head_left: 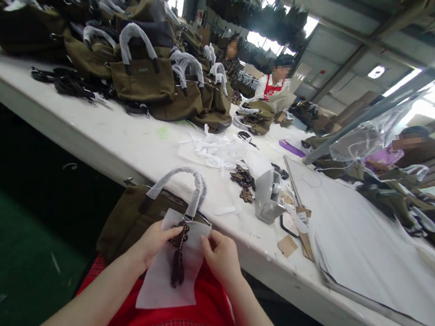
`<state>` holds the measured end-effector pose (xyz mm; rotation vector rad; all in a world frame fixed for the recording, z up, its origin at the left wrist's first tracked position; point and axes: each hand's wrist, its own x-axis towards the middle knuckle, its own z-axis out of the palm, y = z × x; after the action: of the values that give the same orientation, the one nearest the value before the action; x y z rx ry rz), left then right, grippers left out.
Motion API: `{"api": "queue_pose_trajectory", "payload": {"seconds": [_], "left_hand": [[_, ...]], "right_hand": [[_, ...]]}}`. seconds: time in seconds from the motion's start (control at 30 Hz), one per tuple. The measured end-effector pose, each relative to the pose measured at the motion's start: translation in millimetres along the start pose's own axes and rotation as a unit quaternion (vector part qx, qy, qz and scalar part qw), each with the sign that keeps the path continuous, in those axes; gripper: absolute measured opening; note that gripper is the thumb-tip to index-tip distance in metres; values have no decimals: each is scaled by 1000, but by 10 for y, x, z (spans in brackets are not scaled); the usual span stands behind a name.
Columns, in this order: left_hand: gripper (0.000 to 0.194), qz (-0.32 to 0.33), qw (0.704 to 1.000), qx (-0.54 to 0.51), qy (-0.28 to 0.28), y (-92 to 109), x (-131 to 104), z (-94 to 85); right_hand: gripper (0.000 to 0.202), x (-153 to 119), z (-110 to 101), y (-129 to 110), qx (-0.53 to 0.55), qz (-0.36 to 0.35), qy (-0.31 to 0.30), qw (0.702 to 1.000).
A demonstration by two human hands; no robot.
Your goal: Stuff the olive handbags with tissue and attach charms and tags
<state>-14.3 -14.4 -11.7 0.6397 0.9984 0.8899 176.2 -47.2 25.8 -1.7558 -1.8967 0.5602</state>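
An olive handbag (124, 220) leans at the table's front edge, its handle (194, 181) wrapped in clear film. From the handle's base hangs a dark tassel charm (177, 264) with a patterned flower-shaped top. Behind the charm lies a sheet of white tissue paper (153, 290), hanging over my lap. My left hand (154, 246) is closed, its thumb pressing the charm's top against the paper. With thumb and fingers pinched, my right hand (220, 254) grips the paper's upper right edge.
Olive handbags (143, 82) with wrapped handles are piled at the back left, beside black straps (70, 83). Paper scraps (216, 150), more charms (243, 178) and a grey tape dispenser (268, 196) lie on the white table (97, 140). Several people work beyond.
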Motion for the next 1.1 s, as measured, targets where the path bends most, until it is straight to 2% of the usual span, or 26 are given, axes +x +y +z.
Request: {"api": "queue_pose_trajectory", "payload": {"seconds": [0.07,0.13,0.27,0.33,0.47,0.63,0.73,0.8,0.87,0.93,0.97,1.03,1.1], "left_hand": [[46,17,1000,22,7,-5,-4,12],[43,41,998,49,29,-14,0,27],[33,88,983,104,123,-39,5,7],[31,97,978,119,138,-48,-10,-26],[32,100,982,122,104,-59,-55,-66],[32,111,975,157,114,-40,-18,-109],[29,97,975,170,104,28,22,-179],[32,84,978,173,83,106,28,-232],[35,71,981,175,51,196,19,-280],[35,57,979,194,3,273,8,-317],[34,54,975,215,-18,301,6,-332],[32,60,959,275,-40,330,9,-351],[28,74,937,341,-31,330,11,-354]], "right_hand": [[36,71,103,-91,118,-10,-23,993],[36,163,247,-198,190,-3,-40,981],[35,351,545,-339,209,44,-68,975],[37,407,637,-347,249,82,-94,960],[47,440,695,-311,382,158,-124,902],[48,414,654,-284,424,140,-135,884],[40,346,606,-237,428,109,-80,894],[36,298,588,-196,391,121,-45,911],[41,275,595,-172,344,149,-87,923],[47,292,631,-176,321,165,-151,920],[50,315,659,-186,318,169,-161,919],[52,378,724,-209,326,177,-129,920],[49,442,792,-217,332,182,-85,922]]}}
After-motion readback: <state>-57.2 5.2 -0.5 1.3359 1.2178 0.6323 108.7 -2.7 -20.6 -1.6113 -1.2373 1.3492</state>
